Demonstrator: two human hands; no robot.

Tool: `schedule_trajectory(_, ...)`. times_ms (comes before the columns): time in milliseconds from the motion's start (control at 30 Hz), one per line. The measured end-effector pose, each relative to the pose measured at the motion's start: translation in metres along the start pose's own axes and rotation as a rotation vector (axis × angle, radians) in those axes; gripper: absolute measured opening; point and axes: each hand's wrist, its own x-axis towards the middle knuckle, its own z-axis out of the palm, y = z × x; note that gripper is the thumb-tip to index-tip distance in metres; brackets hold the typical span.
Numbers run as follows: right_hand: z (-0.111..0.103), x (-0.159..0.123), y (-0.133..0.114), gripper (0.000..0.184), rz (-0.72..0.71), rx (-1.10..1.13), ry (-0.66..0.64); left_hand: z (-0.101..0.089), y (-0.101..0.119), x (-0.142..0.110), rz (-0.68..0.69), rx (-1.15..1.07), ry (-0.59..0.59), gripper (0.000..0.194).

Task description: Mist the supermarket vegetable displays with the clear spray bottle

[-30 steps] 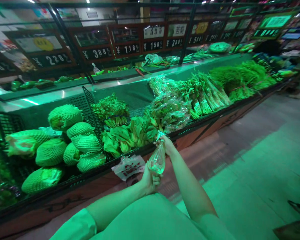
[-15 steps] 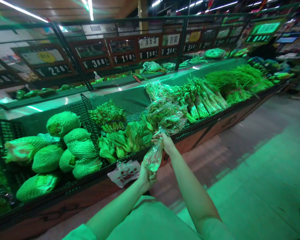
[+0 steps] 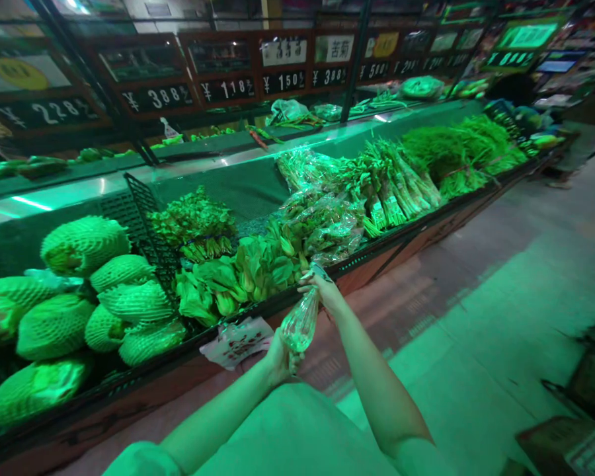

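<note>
A clear plastic bag point(image 3: 301, 324) with greenish contents I cannot make out hangs between my hands, in front of the vegetable shelf. My right hand point(image 3: 323, 291) is closed round the bag's gathered neck at the top. Below it, my left hand point(image 3: 280, 359) cups the bag's rounded lower part, fingers curled under it. Leafy greens with pale stems point(image 3: 248, 274) lie on the shelf just beyond my hands. Plastic-wrapped greens point(image 3: 324, 221) are behind the right hand. A white printed bag point(image 3: 238, 342) hangs at the shelf's front edge, left of my left hand.
Net-wrapped vegetables point(image 3: 133, 295) are piled at the left, beside a black plastic crate divider point(image 3: 149, 235). Bundled long-stemmed greens point(image 3: 401, 185) lie farther right. Price signs point(image 3: 228, 69) line the back rail. Boxes point(image 3: 565, 443) stand on the floor at the lower right.
My view has tilted down and shifted right, so the shelf sits higher and more to the left. Boxes have come into view at the lower right. Both hands keep hold of the bag.
</note>
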Motion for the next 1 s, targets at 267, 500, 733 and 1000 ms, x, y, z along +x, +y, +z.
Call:
schedule_trajectory(267, -0.016, -0.003, 0.027, 0.013, 0.063, 0.031, 0.07, -0.016, -0.012, 0.008, 0.002, 0.025, 0.053, 0.042)
schedule_trajectory(500, -0.028, -0.013, 0.017, 0.023, 0.039, 0.072, 0.087, -0.012, -0.006, 0.012, -0.031, 0.07, 0.006, 0.041)
schedule_trajectory(733, -0.051, -0.009, 0.002, 0.011, -0.026, 0.069, 0.176, 0.002, 0.016, 0.027, -0.098, 0.136, -0.041, 0.04)
schedule_trajectory(1000, -0.06, -0.008, -0.044, 0.019, -0.084, 0.014, 0.231, 0.035, 0.042, 0.036, -0.168, 0.223, -0.149, 0.042)
